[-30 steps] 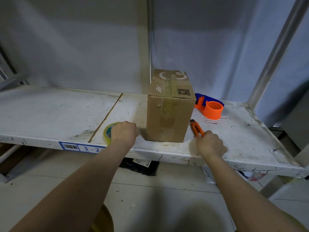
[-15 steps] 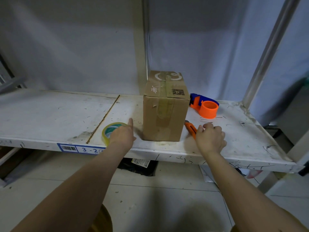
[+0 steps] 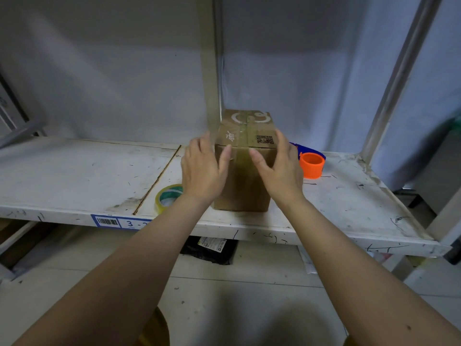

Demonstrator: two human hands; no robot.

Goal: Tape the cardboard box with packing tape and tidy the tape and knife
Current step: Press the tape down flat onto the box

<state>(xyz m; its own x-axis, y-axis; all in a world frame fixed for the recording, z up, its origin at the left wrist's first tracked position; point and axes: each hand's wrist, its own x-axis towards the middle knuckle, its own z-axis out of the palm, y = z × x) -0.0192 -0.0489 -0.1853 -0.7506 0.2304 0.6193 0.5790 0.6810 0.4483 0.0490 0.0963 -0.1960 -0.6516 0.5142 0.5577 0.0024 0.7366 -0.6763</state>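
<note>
A brown cardboard box (image 3: 245, 131) stands upright on the white shelf (image 3: 74, 176), with tape running over its top and down its front. My left hand (image 3: 203, 169) is at the box's left front edge and my right hand (image 3: 278, 168) at its right front edge, fingers spread, thumbs against the front face. Neither hand closes around anything. A roll of clear packing tape (image 3: 168, 196) lies flat on the shelf just left of the box. The orange knife is hidden behind my right hand.
An orange and blue tape dispenser (image 3: 310, 164) sits right of the box. A vertical shelf post (image 3: 209, 71) rises directly behind the box and another post (image 3: 399, 73) stands at the right. A dark bag (image 3: 212, 248) lies on the floor under the shelf.
My left hand left the tape roll and my right hand left the knife. Both hands rose and came to the box's upper front edges.
</note>
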